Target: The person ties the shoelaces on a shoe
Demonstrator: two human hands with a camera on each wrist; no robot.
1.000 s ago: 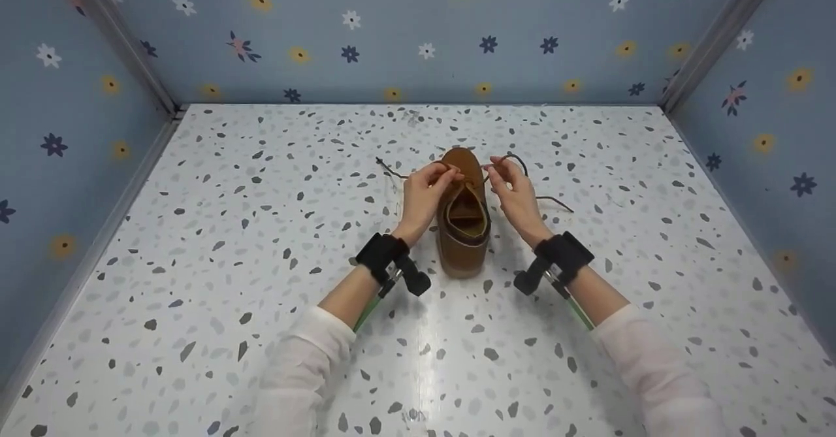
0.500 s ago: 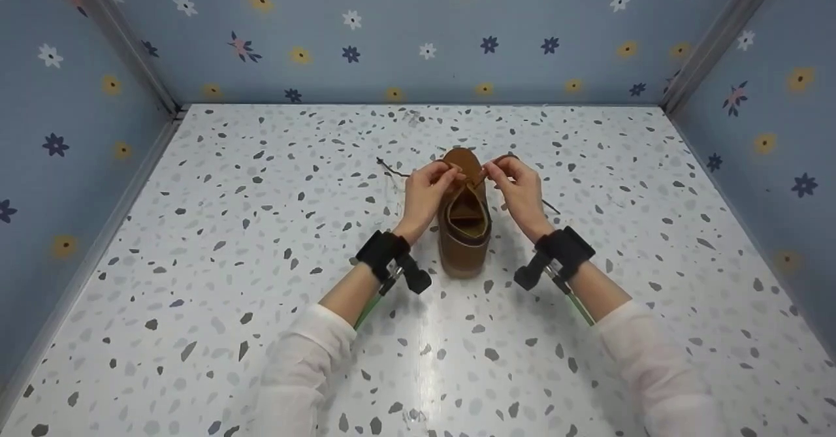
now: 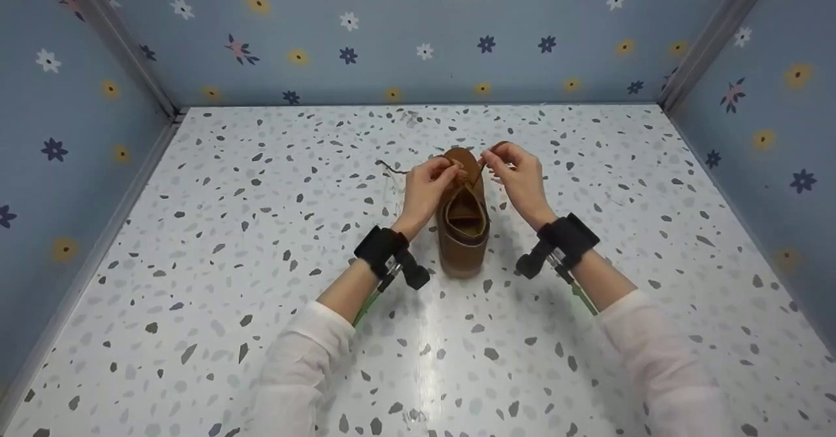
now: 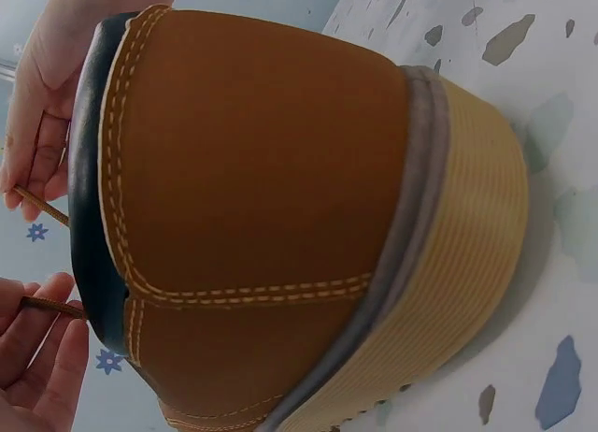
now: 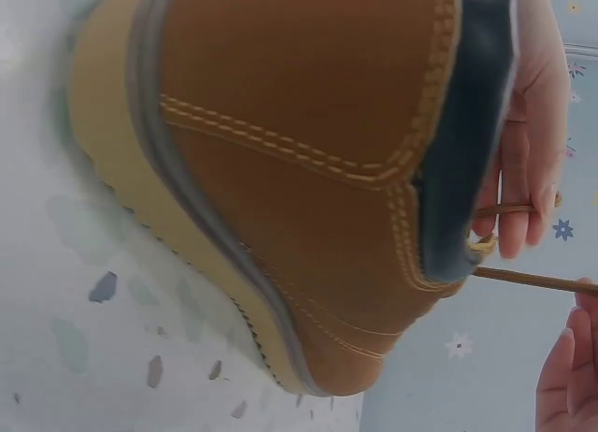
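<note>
A brown ankle shoe [image 3: 462, 254] with tan stitching stands upright, toe away from me. My left hand [image 3: 423, 192] is over the left side of its front, pinching a brown shoelace [image 4: 51, 307] between thumb and fingers. My right hand [image 3: 522, 177] is raised to the right of the toe and pinches the other part of the lace [image 5: 533, 280], stretched taut from the shoe. From behind my left hand a loose lace end [image 3: 392, 168] sticks out to the left. The lacing under my left fingers is mostly hidden.
The shoe stands on a white speckled tabletop [image 3: 261, 332]. Blue flower-print panels [image 3: 385, 32] enclose the back and both sides. Each wrist wears a black strap [image 3: 382, 252] with a small camera mount.
My right hand came in toward the shoe, then rose and moved away from me, drawing its lace straight. The lace tail right of that hand has gone from view. My left hand stays nearly still.
</note>
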